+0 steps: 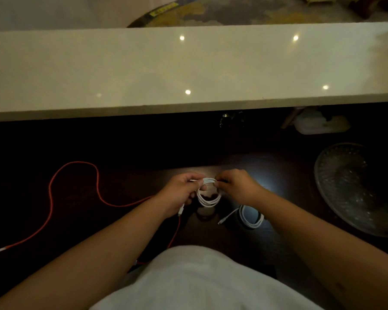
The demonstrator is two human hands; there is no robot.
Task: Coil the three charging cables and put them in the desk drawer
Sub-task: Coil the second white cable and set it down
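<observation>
A white cable [208,201] hangs as a small coil between my two hands above the dark desk. My left hand [180,193] grips the coil's top left, and a white plug end dangles below that hand. My right hand [238,186] pinches the coil's top right. A second white cable [251,218] lies coiled on the desk under my right wrist, its plug end trailing to the left. An orange-red cable [52,193] sprawls uncoiled over the left of the desk, its white tip at the far left. No drawer is visible.
A clear patterned glass dish [356,186] sits on the desk's right side. A pale raised counter [188,68] runs across behind the dark desk [121,142]. A white plastic container [320,125] and small glass items stand in the shadow under it.
</observation>
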